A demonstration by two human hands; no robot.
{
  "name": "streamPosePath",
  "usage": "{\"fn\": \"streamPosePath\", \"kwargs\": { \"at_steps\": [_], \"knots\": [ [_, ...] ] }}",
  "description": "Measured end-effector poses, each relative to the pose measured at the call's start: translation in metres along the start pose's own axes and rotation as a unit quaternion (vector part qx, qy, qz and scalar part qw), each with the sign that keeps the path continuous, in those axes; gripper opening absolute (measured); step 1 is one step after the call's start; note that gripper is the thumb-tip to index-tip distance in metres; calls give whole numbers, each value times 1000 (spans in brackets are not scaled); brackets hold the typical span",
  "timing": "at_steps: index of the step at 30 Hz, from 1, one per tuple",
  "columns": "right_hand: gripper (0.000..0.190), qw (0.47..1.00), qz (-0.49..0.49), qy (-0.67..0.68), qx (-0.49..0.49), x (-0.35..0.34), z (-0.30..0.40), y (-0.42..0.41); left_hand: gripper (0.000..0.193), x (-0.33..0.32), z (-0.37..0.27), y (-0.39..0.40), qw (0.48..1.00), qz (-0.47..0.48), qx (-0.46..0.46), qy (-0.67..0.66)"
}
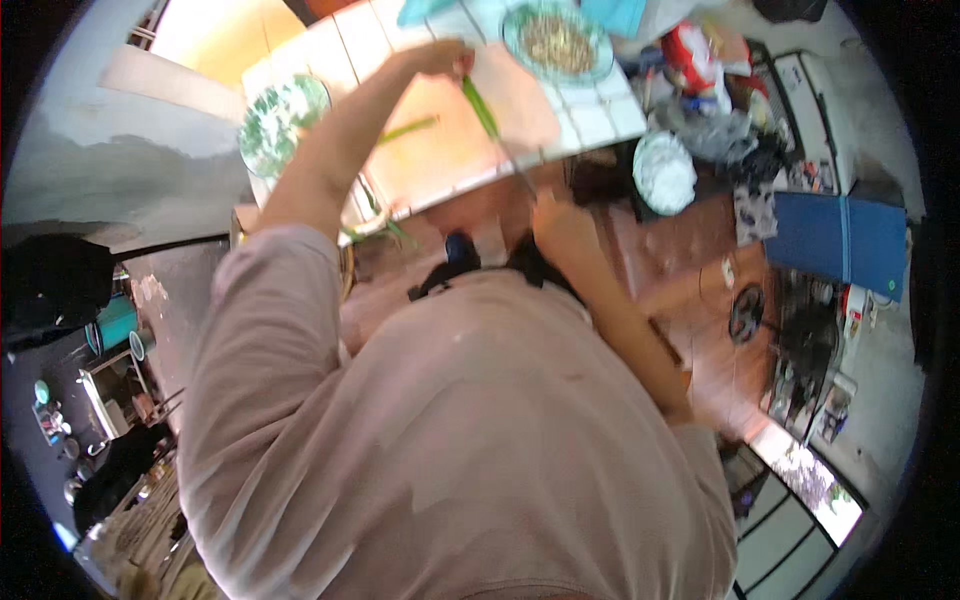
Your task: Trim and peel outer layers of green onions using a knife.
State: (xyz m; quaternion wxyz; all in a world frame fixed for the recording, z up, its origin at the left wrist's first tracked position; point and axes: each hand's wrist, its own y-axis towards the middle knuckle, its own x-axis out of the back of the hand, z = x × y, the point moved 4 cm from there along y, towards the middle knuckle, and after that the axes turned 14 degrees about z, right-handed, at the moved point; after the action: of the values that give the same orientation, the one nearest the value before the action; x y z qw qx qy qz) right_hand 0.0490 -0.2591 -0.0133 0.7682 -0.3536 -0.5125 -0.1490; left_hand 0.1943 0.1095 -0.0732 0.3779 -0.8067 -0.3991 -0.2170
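Observation:
My left hand [448, 58] is over the far side of the tiled table and pinches the upper end of a green vegetable stalk [480, 109]. My right hand [553, 217], at the table's near edge, grips a knife [517, 166] whose thin blade points at the stalk's lower end. On the pinkish cutting surface [420, 165] lies another green stalk [409, 129]. Green and pale trimmings [379, 225] rest at the near left edge. A glass plate of chopped green and white pieces [281, 116] stands at the left, partly behind my left arm.
A plate of brownish pieces [559, 43] stands at the table's far right. Beyond the right edge are a bowl with white contents [664, 174] and plastic bags [705, 131]. A blue panel [836, 240] and a fan [747, 313] are farther right.

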Motion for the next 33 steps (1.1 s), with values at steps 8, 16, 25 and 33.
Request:
{"fn": "streamPosePath", "kwargs": {
  "at_steps": [8,16,25,33],
  "knots": [
    [34,980,81,181,-19,37,-22,-46,38,-24,-20,-32,990,-106,96,5],
    [35,932,83,346,76,56,-59,13,35,-55,-49,-41,960,-217,155,-86],
    [47,873,34,447,190,83,-72,120,38,-72,-120,-65,869,-375,60,-317],
    [57,804,93,532,248,81,-41,182,50,-64,-191,-100,842,-391,120,-352]
  ]
}}
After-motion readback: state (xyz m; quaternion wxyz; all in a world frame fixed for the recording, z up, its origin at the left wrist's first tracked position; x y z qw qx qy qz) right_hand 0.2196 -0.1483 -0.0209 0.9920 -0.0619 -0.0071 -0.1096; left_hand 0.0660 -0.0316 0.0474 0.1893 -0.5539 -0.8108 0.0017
